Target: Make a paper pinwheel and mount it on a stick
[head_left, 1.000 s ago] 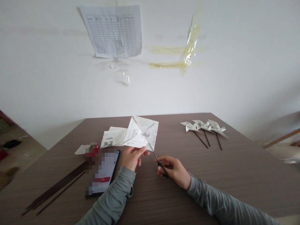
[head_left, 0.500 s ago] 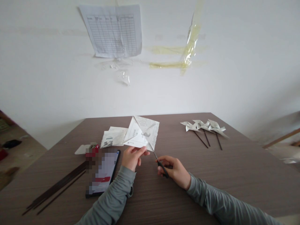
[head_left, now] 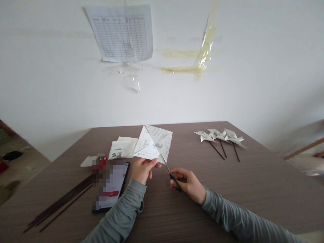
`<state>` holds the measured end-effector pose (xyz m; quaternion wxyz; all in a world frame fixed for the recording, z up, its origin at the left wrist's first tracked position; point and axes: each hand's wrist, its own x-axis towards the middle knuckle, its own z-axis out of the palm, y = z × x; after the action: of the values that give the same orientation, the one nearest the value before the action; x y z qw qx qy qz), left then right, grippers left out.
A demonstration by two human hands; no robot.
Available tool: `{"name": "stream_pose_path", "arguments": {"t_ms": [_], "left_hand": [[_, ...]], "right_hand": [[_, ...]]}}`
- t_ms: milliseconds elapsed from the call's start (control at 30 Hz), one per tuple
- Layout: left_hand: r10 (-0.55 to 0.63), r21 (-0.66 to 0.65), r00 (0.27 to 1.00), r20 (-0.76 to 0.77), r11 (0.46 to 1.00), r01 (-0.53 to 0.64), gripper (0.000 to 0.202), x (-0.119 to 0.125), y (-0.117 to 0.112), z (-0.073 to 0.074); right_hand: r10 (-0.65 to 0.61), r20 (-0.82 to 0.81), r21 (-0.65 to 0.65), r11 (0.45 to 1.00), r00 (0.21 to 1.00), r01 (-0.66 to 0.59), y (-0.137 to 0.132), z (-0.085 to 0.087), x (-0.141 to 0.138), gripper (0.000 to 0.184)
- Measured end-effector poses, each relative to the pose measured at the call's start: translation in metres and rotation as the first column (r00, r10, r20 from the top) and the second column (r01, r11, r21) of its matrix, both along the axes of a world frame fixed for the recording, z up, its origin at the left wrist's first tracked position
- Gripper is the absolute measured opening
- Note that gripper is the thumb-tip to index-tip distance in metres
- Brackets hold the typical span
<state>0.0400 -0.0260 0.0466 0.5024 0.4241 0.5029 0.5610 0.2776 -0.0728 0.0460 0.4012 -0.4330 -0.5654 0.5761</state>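
A square of printed paper (head_left: 154,143) with diagonal lines across it is held up above the table by my left hand (head_left: 143,170), which pinches its near edge between thumb and fingers. My right hand (head_left: 188,184) is closed round the black handles of a pair of scissors (head_left: 174,180). The scissors' blades lie along a diagonal at the paper's near right corner, close to my left fingertips. How far the blades are apart is too small to tell.
Three paper pinwheels (head_left: 219,135) on dark sticks lie at the back right of the brown table (head_left: 243,199). To the left are more paper squares (head_left: 123,147), a small red box (head_left: 100,162), a phone (head_left: 111,189) and several dark sticks (head_left: 63,199). A white wall stands behind.
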Motion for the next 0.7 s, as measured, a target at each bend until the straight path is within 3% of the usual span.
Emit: {"name": "stream_pose_path", "arguments": {"t_ms": [267, 700], "left_hand": [[0.01, 0.015, 1.0, -0.002, 1.0, -0.01, 0.034, 0.009, -0.012, 0.006], [-0.058, -0.026, 0.998, -0.027, 0.998, 0.057, 0.035, -0.003, 0.001, -0.003]], "right_hand": [[-0.005, 0.005, 0.02, 1.0, 1.0, 0.004, 0.001, -0.005, 0.001, 0.071], [-0.007, -0.001, 0.008, 1.0, 1.0, 0.007, 0.002, -0.004, 0.001, 0.07]]}}
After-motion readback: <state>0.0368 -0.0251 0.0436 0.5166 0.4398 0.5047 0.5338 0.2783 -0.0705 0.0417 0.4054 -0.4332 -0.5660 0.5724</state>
